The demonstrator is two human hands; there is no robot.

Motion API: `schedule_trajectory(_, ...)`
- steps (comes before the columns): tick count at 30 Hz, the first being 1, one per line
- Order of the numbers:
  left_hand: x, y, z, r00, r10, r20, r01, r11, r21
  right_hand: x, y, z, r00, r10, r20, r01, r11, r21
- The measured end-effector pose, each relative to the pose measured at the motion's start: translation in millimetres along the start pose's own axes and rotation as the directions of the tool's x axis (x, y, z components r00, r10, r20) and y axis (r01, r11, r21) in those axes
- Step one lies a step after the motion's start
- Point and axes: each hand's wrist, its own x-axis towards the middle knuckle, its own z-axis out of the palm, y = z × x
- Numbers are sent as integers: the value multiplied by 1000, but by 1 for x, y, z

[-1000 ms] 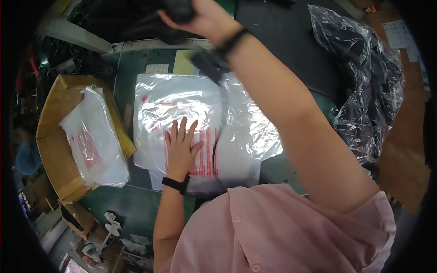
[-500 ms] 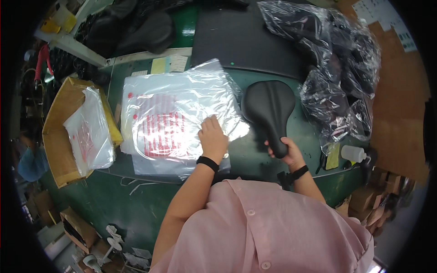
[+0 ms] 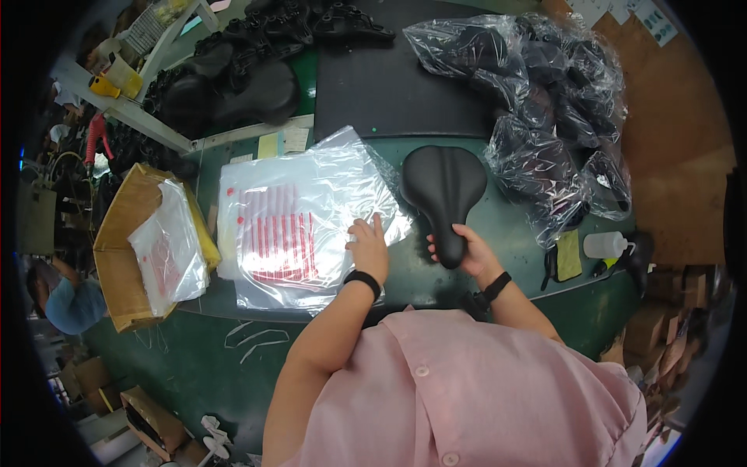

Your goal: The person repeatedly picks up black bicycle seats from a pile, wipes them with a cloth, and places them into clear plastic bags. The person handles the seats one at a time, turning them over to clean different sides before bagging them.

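My right hand [image 3: 477,255] grips the narrow nose of a black bicycle saddle [image 3: 442,184], fingers on one side and thumb on the other. The saddle is top side up, its wide end pointing away from me. Just left of it, a stack of clear plastic bags [image 3: 264,185] printed in red is spread over the green table [image 3: 424,286]. My left hand [image 3: 369,247] rests on the right part of this stack, fingers stretched out and slightly apart. Glare on the film hides whether a fingertip has lifted a bag edge.
A cardboard box [image 3: 117,274] with more bags stands left. Plastic-wrapped saddles [image 3: 537,128] are piled at right, behind a yellow pad [image 3: 569,255] and a white squeeze bottle [image 3: 604,245]. Bare black saddles [image 3: 264,92] lie far left, beside a black mat [image 3: 397,89].
The whole view has shifted somewhat. My left fingers are more spread on the bags than before. The saddle stays in my right hand, with little clear movement relative to the bags.
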Motion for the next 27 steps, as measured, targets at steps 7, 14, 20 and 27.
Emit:
schedule_trajectory(7, -1, -100, -16, 980, -31, 195, 134, 832, -538, -1, 3, -7, 1000, -15, -10, 15, 999, 39)
schedule_trajectory(14, -36, -11, -3, 994, -23, -111, 18, 999, -45, 3, 2, 5, 999, -13, -49, 13, 1000, 2)
schedule_trajectory(20, 7, -106, -1, 992, -123, -16, 95, 836, -540, 6, 3, 4, 1000, -19, -21, 18, 999, -41)
schedule_trajectory(27, -28, -144, -22, 978, -162, 131, 208, 706, -677, 4, 2, 11, 997, -36, -69, 36, 999, -11)
